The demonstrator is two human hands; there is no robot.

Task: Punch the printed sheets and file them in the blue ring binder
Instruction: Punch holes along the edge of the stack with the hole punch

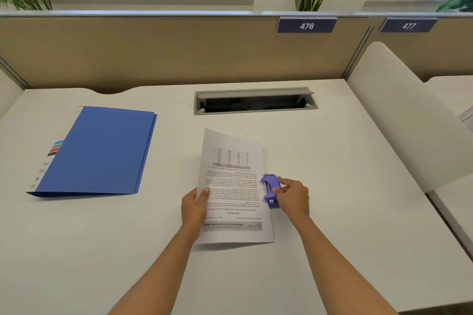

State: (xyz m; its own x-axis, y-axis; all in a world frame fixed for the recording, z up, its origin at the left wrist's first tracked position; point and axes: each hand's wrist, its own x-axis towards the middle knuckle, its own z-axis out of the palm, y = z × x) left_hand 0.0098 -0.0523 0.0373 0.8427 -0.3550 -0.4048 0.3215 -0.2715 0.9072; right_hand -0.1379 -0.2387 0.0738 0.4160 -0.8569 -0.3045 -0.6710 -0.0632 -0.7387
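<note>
Left hand [194, 206] pinches the left edge of the white printed paper sheets [231, 186] on the white worktop [332, 161], right hand [293, 197] fingers curl round the small purple plastic hole punch [270, 190] at their right edge: seat the stack squarely and centred before pressing.

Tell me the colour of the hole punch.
Purple, with small silver metal parts; the head view shows the punch held by the right hand at the sheet's edge.

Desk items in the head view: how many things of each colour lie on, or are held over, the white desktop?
Blue: 1, the ring binder
Purple: 1, the hole punch
White: 1, the sheaf of printed sheets; its sheet count cannot be told
Total: 3
</note>
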